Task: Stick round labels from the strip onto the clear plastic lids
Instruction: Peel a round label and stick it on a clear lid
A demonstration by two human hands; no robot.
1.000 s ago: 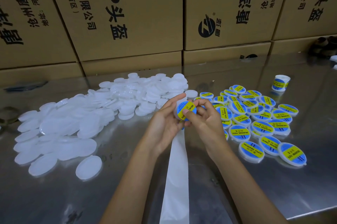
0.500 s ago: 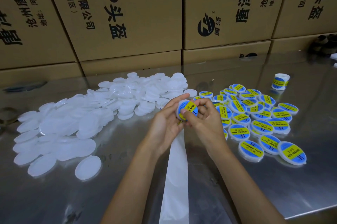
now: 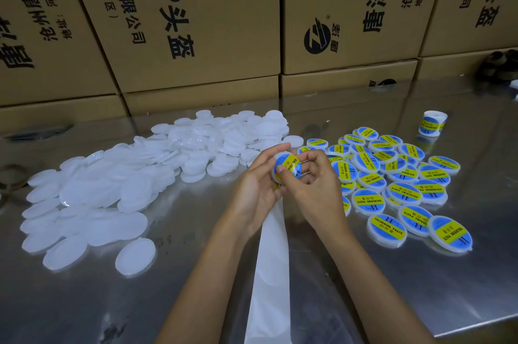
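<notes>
The left hand [image 3: 253, 189] cradles a round clear plastic lid [image 3: 287, 168] above the shiny metal surface [image 3: 420, 282], while the right hand [image 3: 315, 184] pinches it, thumb pressing its blue-and-yellow round label [image 3: 288, 165]. Rub outward from the centre (bubbles hide near edges), keeping the white backing strip [image 3: 270, 273] slack.

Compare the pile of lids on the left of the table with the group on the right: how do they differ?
The left pile is bare, milky-clear lids with no labels; the right group all carry blue-and-yellow round labels. The left pile is larger and heaped in overlapping layers; the right group is smaller and lies mostly flat, faces up. Both are round lids of the same kind on the steel table.
</notes>
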